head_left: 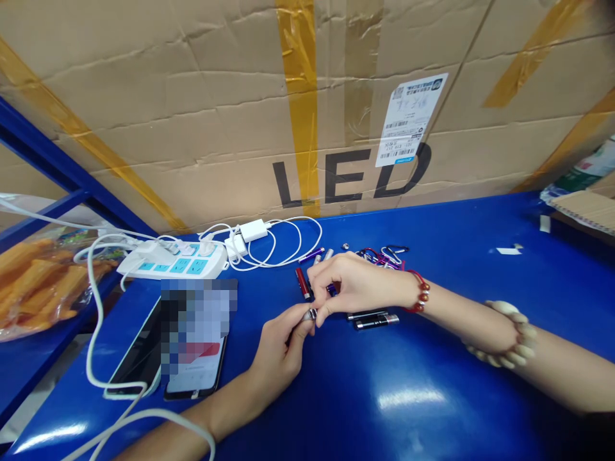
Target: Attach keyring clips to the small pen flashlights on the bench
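My left hand [281, 342] is closed, its thumb and fingers pinching a small silver metal tube [311, 314]. Over it, the fingertips of my right hand [355, 285] are pinched at the tube's end; most of the tube is hidden by fingers. Behind and below my right hand lie several small torch-like tubes, among them a red one [302, 283], a purple one [311, 255] and a black one [377, 321]. Just past my right wrist is a pile of coloured carabiner clips [391, 255], partly covered by the hand.
A white power strip [173, 261] with chargers and looping white cables stands at the back left. Two phones [199, 368] lie left of my hands. A large cardboard box [216, 128] walls off the blue table's back. Paper scraps [508, 251] lie at the right.
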The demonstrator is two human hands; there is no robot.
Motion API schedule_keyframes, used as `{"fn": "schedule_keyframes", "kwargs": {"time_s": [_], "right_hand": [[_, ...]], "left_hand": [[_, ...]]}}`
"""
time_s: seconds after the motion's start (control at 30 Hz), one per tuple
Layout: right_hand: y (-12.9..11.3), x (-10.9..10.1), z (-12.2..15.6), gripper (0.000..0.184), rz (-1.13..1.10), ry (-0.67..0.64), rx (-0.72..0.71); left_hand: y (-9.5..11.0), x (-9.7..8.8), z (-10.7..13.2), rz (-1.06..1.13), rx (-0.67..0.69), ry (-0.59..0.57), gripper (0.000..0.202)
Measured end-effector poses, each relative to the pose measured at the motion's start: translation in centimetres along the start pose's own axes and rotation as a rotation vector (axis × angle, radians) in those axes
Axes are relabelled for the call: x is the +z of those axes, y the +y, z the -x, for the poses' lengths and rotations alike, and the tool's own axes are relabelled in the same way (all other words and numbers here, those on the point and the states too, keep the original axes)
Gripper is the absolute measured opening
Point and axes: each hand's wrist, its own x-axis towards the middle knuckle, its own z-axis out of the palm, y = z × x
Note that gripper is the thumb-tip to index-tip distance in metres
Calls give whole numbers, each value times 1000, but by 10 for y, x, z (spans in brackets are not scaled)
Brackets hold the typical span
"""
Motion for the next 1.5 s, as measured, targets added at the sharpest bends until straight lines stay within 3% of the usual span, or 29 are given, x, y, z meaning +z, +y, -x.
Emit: {"fn": "schedule_keyframes", "kwargs": {"time_s": [0.3, 0.6, 0.97, 1.5], "right_hand": [[-6, 0, 1, 19, 127, 3, 111], [-6, -5, -2, 20, 68, -32, 190], [12, -7, -4, 28, -61, -107, 94], [7, -14, -4, 27, -20, -121, 99]], "left_hand": [[-1, 1, -3, -26, 28, 107, 15], [-4, 2, -3, -22, 44, 132, 14], [-2, 1, -3, 10, 32, 111, 17], [-6, 3, 1, 86, -25, 72, 27]]}}
